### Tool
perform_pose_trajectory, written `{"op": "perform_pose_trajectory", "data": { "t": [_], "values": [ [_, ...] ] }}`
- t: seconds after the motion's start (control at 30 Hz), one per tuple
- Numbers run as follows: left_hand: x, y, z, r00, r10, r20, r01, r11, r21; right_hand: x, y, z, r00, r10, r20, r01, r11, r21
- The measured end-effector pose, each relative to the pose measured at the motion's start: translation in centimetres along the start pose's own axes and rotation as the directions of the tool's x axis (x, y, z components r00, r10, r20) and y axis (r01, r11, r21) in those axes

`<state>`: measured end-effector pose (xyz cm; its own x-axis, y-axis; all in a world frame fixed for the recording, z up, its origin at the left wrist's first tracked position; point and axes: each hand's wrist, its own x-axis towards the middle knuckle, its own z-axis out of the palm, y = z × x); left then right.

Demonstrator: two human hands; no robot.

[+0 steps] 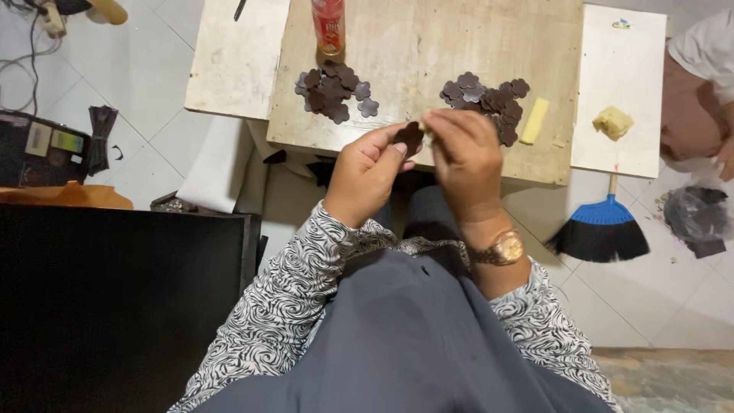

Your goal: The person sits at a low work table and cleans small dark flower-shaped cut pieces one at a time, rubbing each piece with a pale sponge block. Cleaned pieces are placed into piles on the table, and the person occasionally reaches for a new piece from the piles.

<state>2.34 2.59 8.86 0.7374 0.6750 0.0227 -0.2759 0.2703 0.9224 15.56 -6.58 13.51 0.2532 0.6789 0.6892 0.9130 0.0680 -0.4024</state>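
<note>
Left hand [365, 172] pinches a dark flower-shaped leather piece [410, 136] at the near edge of the desk [428, 46]. Right hand [465, 157] is closed on a small pale bit against that piece — both hands meet there. Two piles of the same dark cutouts lie on the desk: left pile [330, 92], right pile [489, 99]. Red bottle [328, 25] stands behind the left pile. Yellow block [534, 120] sits beside the right pile; blue broom [602, 226] is on the floor.

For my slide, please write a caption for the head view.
Both hands hold a dark flower-shaped piece above a wooden board with two piles.
</note>
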Motion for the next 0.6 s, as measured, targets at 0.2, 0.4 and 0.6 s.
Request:
{"op": "perform_pose_trajectory", "data": {
  "t": [0.2, 0.4, 0.6],
  "values": [
    [0.5, -0.2, -0.5, 0.992, -0.092, 0.085, 0.111, 0.958, -0.264, -1.0, -0.4, -0.4, 0.996, -0.086, -0.029, 0.088, 0.994, 0.072],
    [0.6, 0.0, -1.3, 0.985, -0.167, 0.052, 0.173, 0.898, -0.404, -0.2, -0.2, -0.7, 1.0, -0.013, 0.028, 0.013, 1.0, -0.013],
    [0.9, 0.3, -0.8, 0.981, -0.194, -0.002, 0.166, 0.849, -0.502, -0.9, -1.1, -0.3, 0.984, -0.174, 0.042, 0.174, 0.985, 0.005]
  ]
}}
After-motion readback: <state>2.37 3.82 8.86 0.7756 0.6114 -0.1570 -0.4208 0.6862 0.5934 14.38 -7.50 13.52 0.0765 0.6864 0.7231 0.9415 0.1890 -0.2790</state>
